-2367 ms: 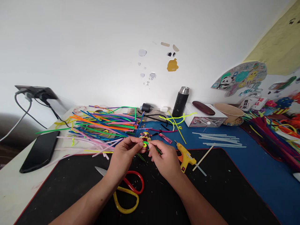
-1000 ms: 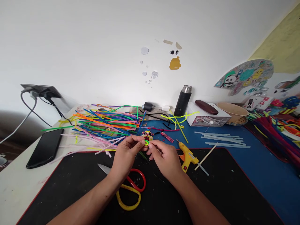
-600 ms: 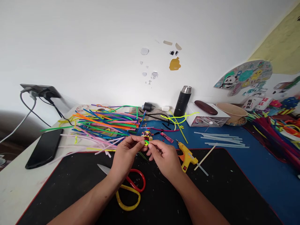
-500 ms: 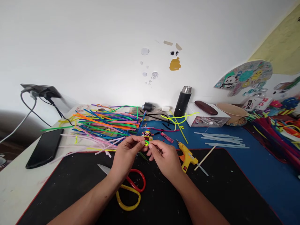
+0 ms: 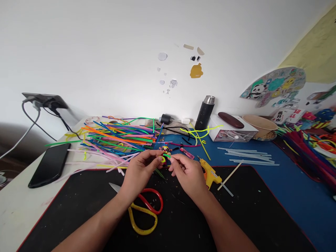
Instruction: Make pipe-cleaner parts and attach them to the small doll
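Above the black mat, my left hand (image 5: 139, 175) pinches a short pipe cleaner (image 5: 167, 156), yellow in a small curl at its fingertips and green towards the right. The green end lies between the thumb and fingers of my right hand (image 5: 190, 175). Just behind the fingertips stands a small colourful figure (image 5: 165, 148) with a face, its lower part hidden by my hands. Scissors (image 5: 143, 218) with one red and one yellow handle lie near my left wrist. A yellow glue gun (image 5: 212, 175) rests beside my right hand, partly covered by it.
Many coloured pipe cleaners (image 5: 118, 136) are heaped at the back left, near a black phone (image 5: 51, 166). Clear glue sticks (image 5: 249, 157) lie to the right. Behind stand a black thermos (image 5: 204, 113), a white box (image 5: 233, 134) and a bowl (image 5: 258, 124).
My hands have drawn slightly apart. The green part, curled in a ring with the yellow before, is now stretched out towards my right fingers.
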